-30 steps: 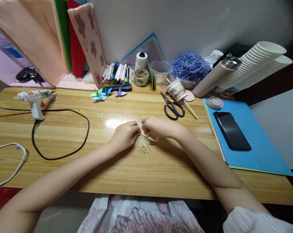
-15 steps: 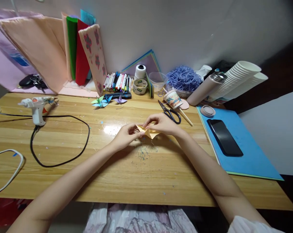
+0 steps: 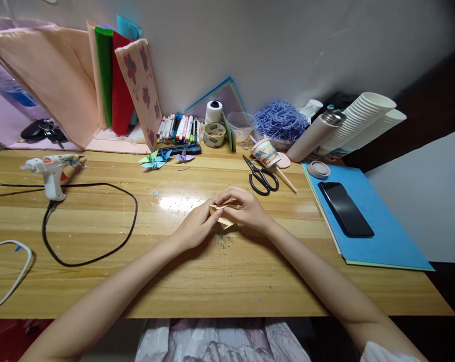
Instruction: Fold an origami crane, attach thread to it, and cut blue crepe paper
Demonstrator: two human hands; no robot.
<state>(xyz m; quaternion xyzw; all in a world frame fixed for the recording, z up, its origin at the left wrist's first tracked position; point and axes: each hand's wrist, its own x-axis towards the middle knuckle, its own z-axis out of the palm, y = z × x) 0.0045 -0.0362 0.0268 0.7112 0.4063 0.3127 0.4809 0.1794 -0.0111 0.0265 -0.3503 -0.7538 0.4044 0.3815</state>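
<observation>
Between my two hands is a small piece of folded yellow-orange paper (image 3: 227, 222), held just above the middle of the wooden table. My left hand (image 3: 197, 223) pinches its left side between thumb and fingers. My right hand (image 3: 246, 207) has its fingers curled over the paper's top and right side, thumb and fingertips pressed on the folds. The fingers hide part of the paper. Scissors with black handles (image 3: 263, 179) lie just beyond my right hand. Folded paper cranes (image 3: 155, 159) in green and blue rest farther back, with a purple crane (image 3: 183, 156) beside them.
A white glue gun (image 3: 53, 176) and its black cord take up the left. Markers (image 3: 180, 127), tape (image 3: 214, 134) and purple-blue string (image 3: 282, 120) line the wall. At right, a phone (image 3: 346, 208) lies on blue sheets (image 3: 385, 226), near a bottle (image 3: 317, 133) and stacked paper cups (image 3: 363, 118).
Both hands and the paper have come slightly nearer to me. The right fingers have shifted over the paper, which now shows a different, more closed-up shape. The view has turned slightly.
</observation>
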